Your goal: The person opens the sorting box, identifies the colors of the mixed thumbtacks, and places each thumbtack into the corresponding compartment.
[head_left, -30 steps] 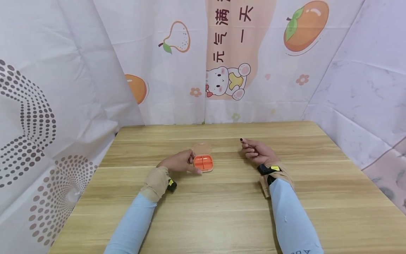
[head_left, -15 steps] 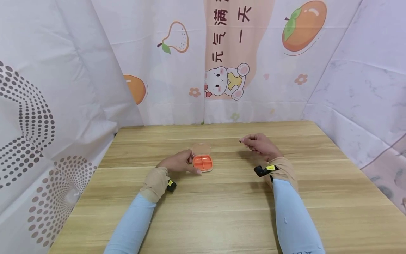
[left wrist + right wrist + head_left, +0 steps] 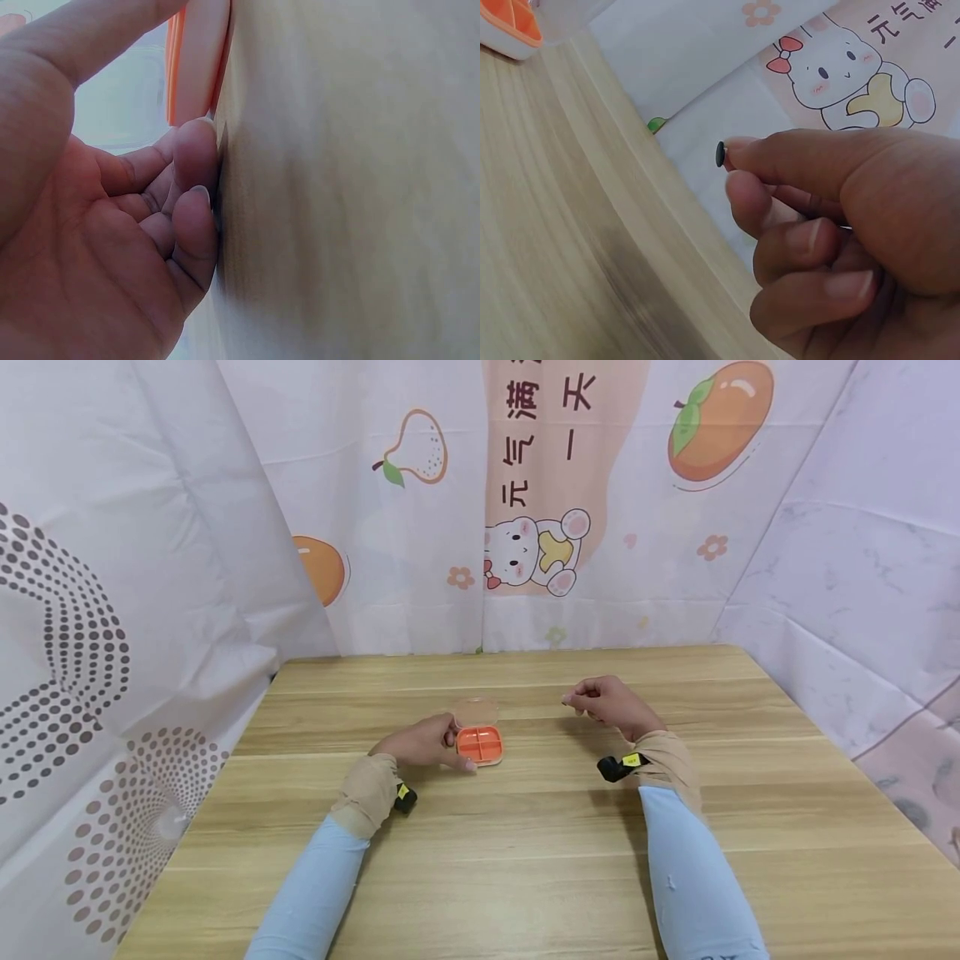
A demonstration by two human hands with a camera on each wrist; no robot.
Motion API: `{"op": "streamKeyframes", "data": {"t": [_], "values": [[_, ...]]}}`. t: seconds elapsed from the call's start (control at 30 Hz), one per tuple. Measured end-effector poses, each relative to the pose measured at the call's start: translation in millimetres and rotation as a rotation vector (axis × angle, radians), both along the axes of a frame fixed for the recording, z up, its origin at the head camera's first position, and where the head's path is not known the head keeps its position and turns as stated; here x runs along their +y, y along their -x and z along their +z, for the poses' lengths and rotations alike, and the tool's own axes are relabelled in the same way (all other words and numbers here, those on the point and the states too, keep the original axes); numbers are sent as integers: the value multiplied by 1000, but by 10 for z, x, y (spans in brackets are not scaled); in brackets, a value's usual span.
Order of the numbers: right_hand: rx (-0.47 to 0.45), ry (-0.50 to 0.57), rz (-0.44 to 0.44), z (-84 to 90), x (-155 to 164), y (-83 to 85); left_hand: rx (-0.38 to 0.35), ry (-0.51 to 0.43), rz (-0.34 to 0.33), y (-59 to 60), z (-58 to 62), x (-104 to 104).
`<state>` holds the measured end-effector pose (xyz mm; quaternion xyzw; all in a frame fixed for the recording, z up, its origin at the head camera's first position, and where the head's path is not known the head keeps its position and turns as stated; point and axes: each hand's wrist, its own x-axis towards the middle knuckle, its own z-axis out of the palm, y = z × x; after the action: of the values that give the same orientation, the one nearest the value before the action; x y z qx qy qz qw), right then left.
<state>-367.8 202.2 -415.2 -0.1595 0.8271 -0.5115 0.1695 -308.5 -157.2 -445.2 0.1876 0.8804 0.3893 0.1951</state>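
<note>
An orange pill box (image 3: 491, 752) with a white base lies on the table, its clear lid (image 3: 476, 713) folded open on the far side. It is split into several compartments. My left hand (image 3: 423, 745) holds it from the left, thumb along the near side and fingers at the back corner. In the left wrist view, curled fingertips rest on the tabletop right at the box's edge (image 3: 201, 64). Over the table to the right, my right hand (image 3: 617, 706) pinches a small dark round disc (image 3: 720, 154) between thumb and forefinger.
A wooden table (image 3: 495, 860) stretches under both arms. Behind it hangs a printed curtain (image 3: 420, 552) that meets the table's back edge. More patterned cloth (image 3: 847, 577) hangs on the right, and dotted cloth (image 3: 97, 635) on the left.
My right hand has turned palm-down and shifted slightly left with the disc, which now shows less in the head view. The left hand and the pill box have stayed put.
</note>
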Motion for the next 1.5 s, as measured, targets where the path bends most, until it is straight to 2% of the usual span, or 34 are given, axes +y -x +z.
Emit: {"op": "streamKeyframes", "data": {"t": [0.17, 0.4, 0.73, 1.1, 1.5], "values": [[13, 2, 19, -105, 31, 61, 6, -6, -8, -9, 5, -7], [42, -30, 15, -72, -7, 50, 16, -7, -13, -3, -2, -11], [73, -89, 51, -113, -72, 66, 15, -8, -17, 5, 6, -3], [93, -132, 75, -113, -256, 33, 16, 3, -13, 33, -43, -26], [110, -159, 125, -76, -399, -31, 11, 10, -8, 18, -16, -12]]}}
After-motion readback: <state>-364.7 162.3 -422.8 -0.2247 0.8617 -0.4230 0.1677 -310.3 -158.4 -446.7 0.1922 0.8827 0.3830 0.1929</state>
